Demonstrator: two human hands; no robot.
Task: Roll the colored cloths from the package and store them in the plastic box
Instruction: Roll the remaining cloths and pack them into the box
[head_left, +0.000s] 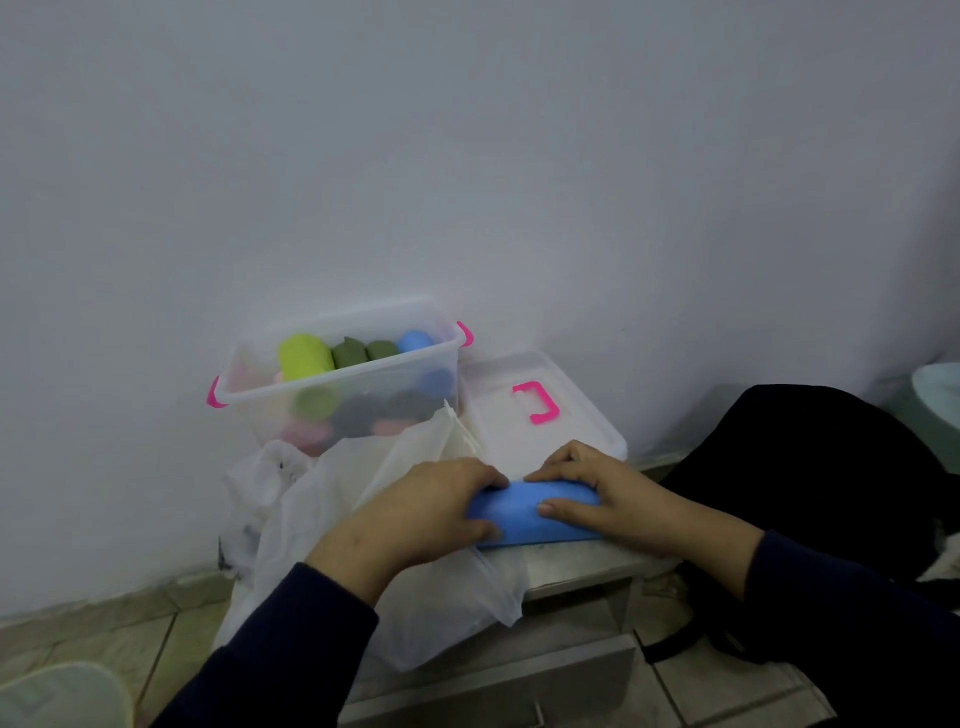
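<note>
A blue cloth, rolled into a thick tube, lies across a small grey bench. My left hand grips its left end with fingers curled over the top. My right hand grips its right end, thumb laid on the front of the roll. Behind them stands the clear plastic box with pink latches, holding several rolled cloths in yellow-green, dark green, blue and pink. A crumpled white plastic package spreads under my left wrist and hangs over the bench's front edge.
The box's white lid with a pink handle lies flat to the right of the box. A black bag sits at the right. A white wall stands close behind. Tiled floor shows at the bottom left.
</note>
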